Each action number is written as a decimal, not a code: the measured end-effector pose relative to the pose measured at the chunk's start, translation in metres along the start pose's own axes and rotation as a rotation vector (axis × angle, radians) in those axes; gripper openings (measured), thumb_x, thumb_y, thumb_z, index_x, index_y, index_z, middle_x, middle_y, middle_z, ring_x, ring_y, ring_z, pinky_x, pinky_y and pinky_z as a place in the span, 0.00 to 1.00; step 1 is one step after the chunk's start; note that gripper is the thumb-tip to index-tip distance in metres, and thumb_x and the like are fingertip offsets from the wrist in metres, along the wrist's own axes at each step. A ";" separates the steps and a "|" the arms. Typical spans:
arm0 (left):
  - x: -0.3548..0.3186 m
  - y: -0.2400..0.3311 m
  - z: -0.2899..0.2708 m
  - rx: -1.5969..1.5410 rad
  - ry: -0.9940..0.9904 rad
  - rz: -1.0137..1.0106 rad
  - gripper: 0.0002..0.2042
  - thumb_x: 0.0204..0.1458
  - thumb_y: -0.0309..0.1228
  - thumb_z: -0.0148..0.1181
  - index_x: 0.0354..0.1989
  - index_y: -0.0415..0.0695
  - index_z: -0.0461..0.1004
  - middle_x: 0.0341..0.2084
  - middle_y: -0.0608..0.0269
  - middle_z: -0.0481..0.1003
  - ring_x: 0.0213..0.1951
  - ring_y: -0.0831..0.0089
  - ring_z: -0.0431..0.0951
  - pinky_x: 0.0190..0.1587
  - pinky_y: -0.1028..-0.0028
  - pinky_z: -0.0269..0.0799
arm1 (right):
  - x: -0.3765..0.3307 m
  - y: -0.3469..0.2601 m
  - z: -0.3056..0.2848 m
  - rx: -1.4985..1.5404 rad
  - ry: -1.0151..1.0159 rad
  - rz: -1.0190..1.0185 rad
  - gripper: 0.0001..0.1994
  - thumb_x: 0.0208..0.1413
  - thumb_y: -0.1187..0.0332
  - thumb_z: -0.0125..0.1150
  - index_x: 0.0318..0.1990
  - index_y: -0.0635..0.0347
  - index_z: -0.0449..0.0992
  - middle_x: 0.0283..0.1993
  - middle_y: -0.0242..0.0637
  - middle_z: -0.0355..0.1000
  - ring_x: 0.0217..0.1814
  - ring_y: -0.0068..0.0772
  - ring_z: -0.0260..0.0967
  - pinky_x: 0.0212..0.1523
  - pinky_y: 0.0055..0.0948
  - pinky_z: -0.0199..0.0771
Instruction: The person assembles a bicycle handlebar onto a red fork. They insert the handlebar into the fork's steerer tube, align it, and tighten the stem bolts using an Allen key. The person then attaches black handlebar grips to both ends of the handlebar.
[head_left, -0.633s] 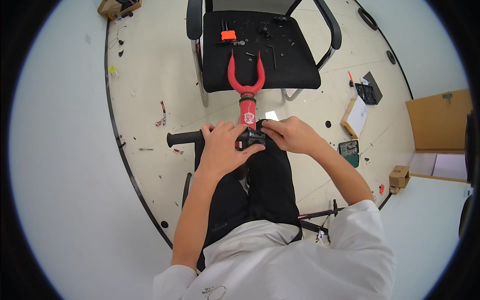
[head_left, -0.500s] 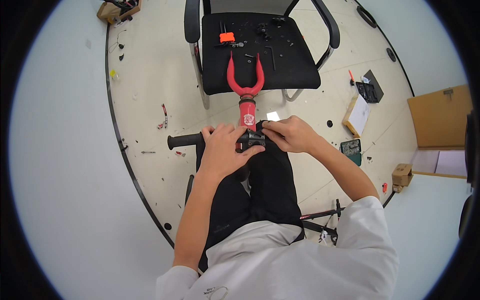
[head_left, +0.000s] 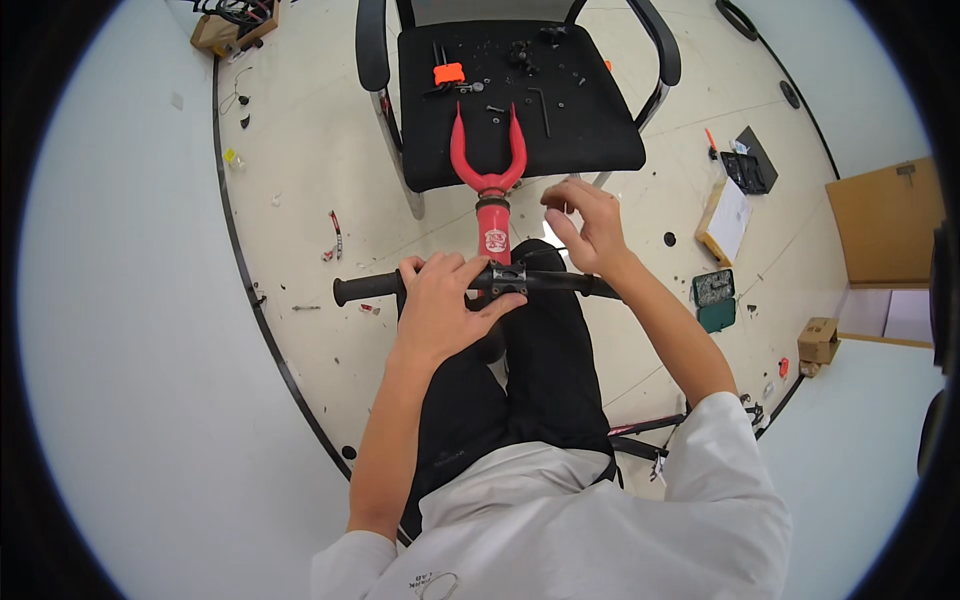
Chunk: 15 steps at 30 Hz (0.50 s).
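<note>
A black handlebar [head_left: 372, 287] lies across my thighs, with a grip on its left end. My left hand [head_left: 440, 305] is wrapped round it at the middle, its thumb and fingers pressing the black stem clamp [head_left: 508, 279]. Just beyond the clamp stands a red fork [head_left: 494, 225], its tube end towards me. The two fork legs reach out over the black chair seat [head_left: 580, 150]. My right hand [head_left: 592, 228] is raised off the bar, right of the fork tube. Its fingers are bent and apart from the thumb, and I see nothing between them.
On the seat lie a hex key [head_left: 541, 110], an orange block-shaped thing [head_left: 449, 73] and several small bolts and parts. Right on the floor are a white-topped box [head_left: 725, 220], a green case [head_left: 715, 300] and a cardboard box [head_left: 819, 341]. Frame-like tubes [head_left: 645, 437] lie beside me.
My right hand has left the stem clamp and moved up and right, its fingers opening. The bar's right side now shows. My left hand keeps its hold.
</note>
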<state>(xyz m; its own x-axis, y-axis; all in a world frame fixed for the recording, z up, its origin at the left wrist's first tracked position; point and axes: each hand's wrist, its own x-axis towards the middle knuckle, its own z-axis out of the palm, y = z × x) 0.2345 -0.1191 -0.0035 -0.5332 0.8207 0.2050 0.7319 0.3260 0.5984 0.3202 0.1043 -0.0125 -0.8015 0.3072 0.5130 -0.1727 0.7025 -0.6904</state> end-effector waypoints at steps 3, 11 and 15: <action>0.001 0.000 -0.001 0.002 -0.018 0.005 0.25 0.41 0.55 0.71 0.36 0.45 0.80 0.26 0.65 0.73 0.34 0.66 0.71 0.47 0.63 0.53 | 0.005 0.014 0.006 -0.145 -0.007 -0.232 0.10 0.47 0.66 0.64 0.29 0.65 0.75 0.25 0.40 0.71 0.25 0.37 0.71 0.26 0.30 0.69; 0.002 -0.002 0.000 0.024 -0.029 -0.009 0.27 0.41 0.56 0.71 0.38 0.44 0.80 0.25 0.65 0.72 0.33 0.66 0.70 0.47 0.63 0.53 | 0.031 0.042 0.037 0.272 0.207 0.195 0.11 0.51 0.65 0.61 0.29 0.67 0.75 0.25 0.37 0.74 0.24 0.27 0.69 0.28 0.25 0.66; 0.001 -0.001 -0.002 0.016 -0.034 -0.019 0.28 0.41 0.56 0.71 0.40 0.44 0.80 0.25 0.65 0.72 0.33 0.66 0.70 0.47 0.63 0.53 | 0.050 0.045 0.059 0.622 0.288 0.507 0.13 0.56 0.63 0.56 0.30 0.66 0.77 0.24 0.33 0.73 0.23 0.22 0.67 0.27 0.23 0.63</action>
<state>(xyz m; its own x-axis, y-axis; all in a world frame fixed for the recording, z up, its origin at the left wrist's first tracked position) 0.2320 -0.1194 -0.0019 -0.5325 0.8297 0.1676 0.7286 0.3485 0.5896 0.2387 0.1137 -0.0479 -0.7047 0.6997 0.1180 -0.1832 -0.0188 -0.9829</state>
